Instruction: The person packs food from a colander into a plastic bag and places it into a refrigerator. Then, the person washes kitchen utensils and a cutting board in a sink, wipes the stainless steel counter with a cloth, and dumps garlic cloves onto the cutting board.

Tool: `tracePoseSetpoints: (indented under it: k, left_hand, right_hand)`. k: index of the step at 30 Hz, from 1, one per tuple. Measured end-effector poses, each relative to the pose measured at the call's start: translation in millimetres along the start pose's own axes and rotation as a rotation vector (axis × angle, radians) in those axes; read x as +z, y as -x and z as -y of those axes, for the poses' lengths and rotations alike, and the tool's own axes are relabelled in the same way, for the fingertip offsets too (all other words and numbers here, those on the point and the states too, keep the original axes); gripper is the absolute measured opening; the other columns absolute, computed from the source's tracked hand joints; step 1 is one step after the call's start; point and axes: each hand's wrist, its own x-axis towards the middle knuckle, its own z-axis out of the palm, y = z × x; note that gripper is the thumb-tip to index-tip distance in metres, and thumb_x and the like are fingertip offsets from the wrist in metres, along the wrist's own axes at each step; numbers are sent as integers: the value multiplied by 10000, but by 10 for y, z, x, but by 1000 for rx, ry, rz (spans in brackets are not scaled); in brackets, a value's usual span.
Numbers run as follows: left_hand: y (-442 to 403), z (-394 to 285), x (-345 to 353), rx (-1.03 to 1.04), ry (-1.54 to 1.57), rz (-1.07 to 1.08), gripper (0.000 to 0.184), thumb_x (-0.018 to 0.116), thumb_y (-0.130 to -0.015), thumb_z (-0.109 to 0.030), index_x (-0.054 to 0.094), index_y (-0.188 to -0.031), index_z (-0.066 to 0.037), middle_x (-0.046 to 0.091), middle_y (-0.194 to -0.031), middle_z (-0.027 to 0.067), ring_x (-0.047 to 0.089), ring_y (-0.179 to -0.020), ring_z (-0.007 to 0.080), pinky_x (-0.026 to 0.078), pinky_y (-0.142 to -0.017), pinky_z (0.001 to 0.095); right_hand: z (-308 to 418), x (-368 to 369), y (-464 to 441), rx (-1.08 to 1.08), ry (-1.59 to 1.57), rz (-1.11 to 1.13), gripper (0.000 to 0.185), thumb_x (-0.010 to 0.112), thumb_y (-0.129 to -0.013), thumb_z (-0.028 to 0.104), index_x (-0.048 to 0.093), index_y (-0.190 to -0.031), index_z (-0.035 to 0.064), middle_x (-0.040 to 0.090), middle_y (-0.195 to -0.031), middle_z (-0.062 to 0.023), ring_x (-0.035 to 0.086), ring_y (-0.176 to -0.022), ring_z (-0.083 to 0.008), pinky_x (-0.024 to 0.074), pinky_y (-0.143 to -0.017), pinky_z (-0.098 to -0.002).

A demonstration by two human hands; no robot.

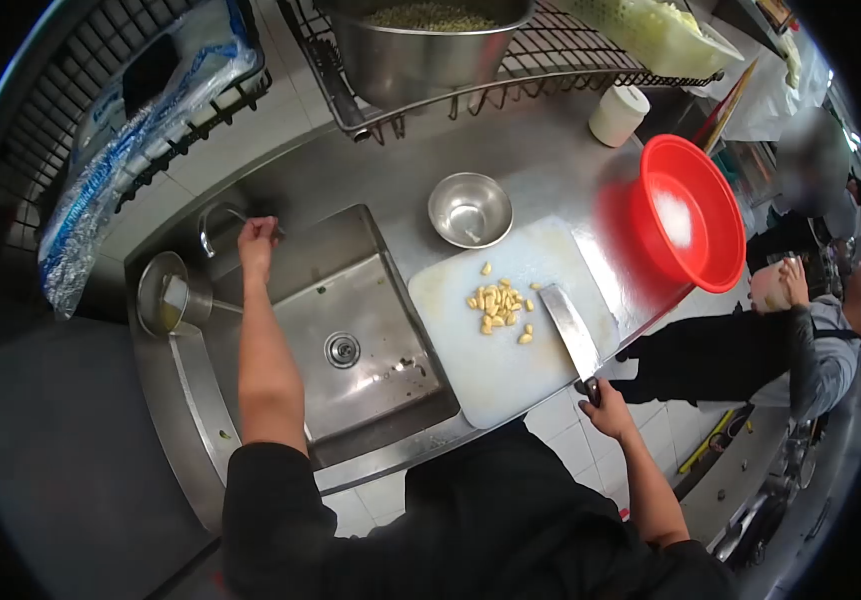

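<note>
My left hand [258,240] is stretched over the back of the sink [341,300], fingers closed at the handle of the tap [213,222]; most of that handle is hidden. In my right hand [608,408] is the dark handle of a cleaver [573,330], its wide blade lying over the right side of a white cutting board [461,375]. Left of the blade, peeled garlic cloves [497,303] form a loose pile, with a few strays around it. A steel bowl [470,210] stands just behind the board.
A red basin [691,215] and a white lidded jar [619,115] stand on the counter's right. Overhead, a wire rack [551,72] holds a steel pot [426,60]. A strainer or pan [164,292] sits left of the sink. Another person [751,350] stands at right.
</note>
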Motion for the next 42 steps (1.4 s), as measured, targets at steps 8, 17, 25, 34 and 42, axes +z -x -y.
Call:
tracePoseSetpoints:
  k: [8,17,25,34,42]
  left_hand:
    - [1009,1438,-568,-836,-363,-3,129,532,-902,-88,645,-891,-28,639,-700,86,592,-524,181,486,-449,333]
    - [369,1374,-751,-544,-319,21,160,644,-899,-148,630,-919,11,660,-766,135,664,-667,246,581,-569,397]
    - [-170,626,-40,-488,-365,66,122,638,-823,-118,612,-784,-6,590,-720,77,603,-588,230,578,-537,377]
    - [265,-248,317,-429,162,136,192,718,-858,-227,591,-945,-113,596,-832,20,613,-790,173,553,-688,365]
    - [2071,683,896,-56,-816,-71,427,617,-886,-314,603,-1210,-35,536,-1322,189,487,-1236,333,352,-1041,484]
  right_hand:
    - [58,268,52,7,-7,-64,481,729,-792,239,448,-1070,-36,626,-871,-288,616,-854,-468,480,-736,-479]
    - [27,280,8,-36,5,-93,439,735,-790,235,447,-1021,-3,630,-841,-282,608,-815,-481,474,-699,-490]
    - [-7,279,90,19,37,-83,416,701,-795,206,466,-1050,-23,639,-849,-289,622,-824,-467,491,-741,-506]
    - [38,345,311,-6,59,-299,337,625,-881,282,451,-958,4,640,-754,-261,626,-703,-464,491,-635,-547]
    - [-383,184,155,-92,65,-218,352,638,-859,282,454,-988,11,640,-755,-275,637,-719,-458,503,-650,-548]
